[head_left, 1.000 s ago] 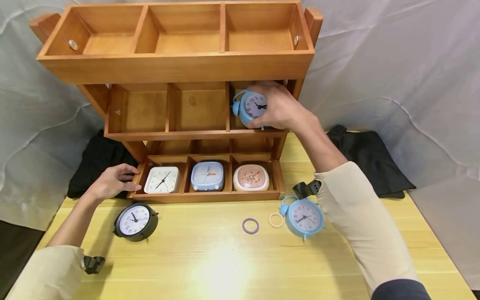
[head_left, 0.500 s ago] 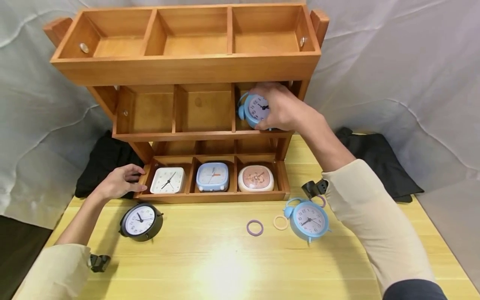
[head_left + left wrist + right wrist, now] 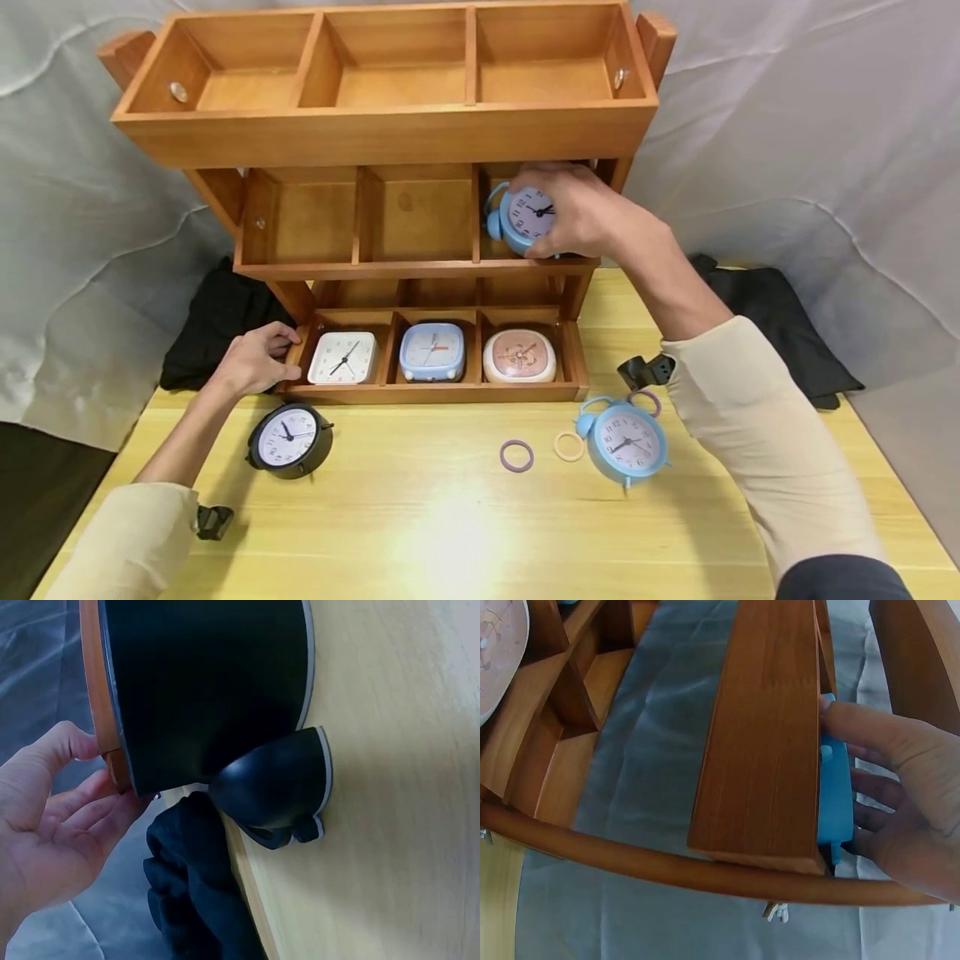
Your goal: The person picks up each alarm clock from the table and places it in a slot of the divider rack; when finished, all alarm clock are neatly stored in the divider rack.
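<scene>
Pale sleeve at lower left: the left hand (image 3: 255,360), fingers loosely bent, rests against the left end of the wooden rack's (image 3: 390,133) bottom tray, above a black alarm clock (image 3: 289,439) on the table. At centre right, the right hand (image 3: 581,212) grips a blue alarm clock (image 3: 521,218) in the middle tier's right compartment.
</scene>
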Demonstrator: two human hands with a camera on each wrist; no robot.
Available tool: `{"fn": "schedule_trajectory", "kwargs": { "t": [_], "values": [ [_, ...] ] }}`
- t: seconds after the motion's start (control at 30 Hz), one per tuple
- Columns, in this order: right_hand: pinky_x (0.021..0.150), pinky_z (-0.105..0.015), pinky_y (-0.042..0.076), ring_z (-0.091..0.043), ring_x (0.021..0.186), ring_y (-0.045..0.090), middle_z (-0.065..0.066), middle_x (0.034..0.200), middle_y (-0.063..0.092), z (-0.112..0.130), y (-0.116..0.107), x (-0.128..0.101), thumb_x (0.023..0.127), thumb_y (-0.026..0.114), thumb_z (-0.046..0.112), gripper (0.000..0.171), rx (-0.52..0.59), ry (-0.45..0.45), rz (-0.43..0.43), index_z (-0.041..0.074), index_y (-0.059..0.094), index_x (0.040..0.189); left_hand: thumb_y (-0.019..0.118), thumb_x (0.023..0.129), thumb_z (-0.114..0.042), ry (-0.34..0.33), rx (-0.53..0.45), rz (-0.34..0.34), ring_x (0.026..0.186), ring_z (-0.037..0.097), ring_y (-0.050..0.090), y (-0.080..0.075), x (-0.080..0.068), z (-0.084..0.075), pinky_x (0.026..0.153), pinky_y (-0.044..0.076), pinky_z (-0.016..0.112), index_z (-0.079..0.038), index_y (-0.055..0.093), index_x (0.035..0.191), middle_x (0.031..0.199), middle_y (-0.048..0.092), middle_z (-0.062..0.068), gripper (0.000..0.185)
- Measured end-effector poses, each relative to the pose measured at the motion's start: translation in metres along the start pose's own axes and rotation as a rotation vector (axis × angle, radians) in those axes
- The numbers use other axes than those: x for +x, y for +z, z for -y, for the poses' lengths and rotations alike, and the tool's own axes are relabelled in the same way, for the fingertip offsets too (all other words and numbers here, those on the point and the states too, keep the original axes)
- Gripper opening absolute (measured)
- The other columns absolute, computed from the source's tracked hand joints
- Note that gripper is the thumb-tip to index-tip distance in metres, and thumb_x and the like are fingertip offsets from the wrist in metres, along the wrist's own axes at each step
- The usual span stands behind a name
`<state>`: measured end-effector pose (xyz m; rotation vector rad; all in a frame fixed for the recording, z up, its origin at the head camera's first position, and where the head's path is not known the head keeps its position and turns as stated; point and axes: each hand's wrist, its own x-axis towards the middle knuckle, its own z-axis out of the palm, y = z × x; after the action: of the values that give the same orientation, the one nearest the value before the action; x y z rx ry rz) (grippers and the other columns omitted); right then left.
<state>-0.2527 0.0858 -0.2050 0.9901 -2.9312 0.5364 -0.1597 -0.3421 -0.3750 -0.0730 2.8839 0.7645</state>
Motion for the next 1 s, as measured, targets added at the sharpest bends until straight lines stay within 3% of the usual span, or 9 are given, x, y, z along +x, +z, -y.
{"fn": "schedule_trajectory", "kwargs": {
  "t": [0.23,0.5,0.73,1.0],
  "values": [
    [0.102,-0.048,0.038,-0.031,0.12,0.047,-0.011,0.141,0.044,-0.01,0.001,-0.004,0.07,0.084,0.025,0.077,-0.011,-0.025,-0.019,0.01,0.048,0.136,0.073,0.076,-0.011,0.046,0.064,-0.034,0.112,0.042,0.054,0.0,0.001,-0.006,0.093,0.043,0.055,-0.003,0.056,0.109,0.124,0.056,0.031,0.038],
    [0.112,-0.048,0.026,-0.034,0.135,0.032,-0.017,0.154,0.023,-0.005,-0.002,-0.003,0.077,0.079,0.036,0.096,-0.07,0.102,0.073,0.008,0.023,0.151,0.072,0.077,-0.009,0.083,0.062,-0.054,0.111,0.041,0.055,0.003,0.003,-0.001,0.092,0.043,0.056,-0.004,0.058,0.106,0.121,0.058,0.03,0.033],
    [0.11,-0.047,0.03,-0.033,0.134,0.035,-0.013,0.155,0.025,-0.012,0.006,-0.008,0.078,0.077,0.038,0.094,-0.008,0.104,0.006,0.011,0.024,0.151,0.072,0.076,-0.009,0.1,0.06,-0.073,0.098,0.035,0.055,0.005,0.005,0.0,0.082,0.045,0.049,-0.005,0.059,0.105,0.11,0.062,0.026,0.033],
    [0.114,-0.047,0.024,-0.035,0.143,0.024,-0.015,0.159,0.015,-0.013,0.005,-0.006,0.087,0.067,0.04,0.088,-0.027,0.143,0.063,0.011,0.017,0.153,0.071,0.076,-0.009,0.106,0.061,-0.065,0.091,0.031,0.052,0.004,0.01,-0.001,0.077,0.043,0.043,-0.004,0.059,0.105,0.105,0.061,0.023,0.032]
  ]
}}
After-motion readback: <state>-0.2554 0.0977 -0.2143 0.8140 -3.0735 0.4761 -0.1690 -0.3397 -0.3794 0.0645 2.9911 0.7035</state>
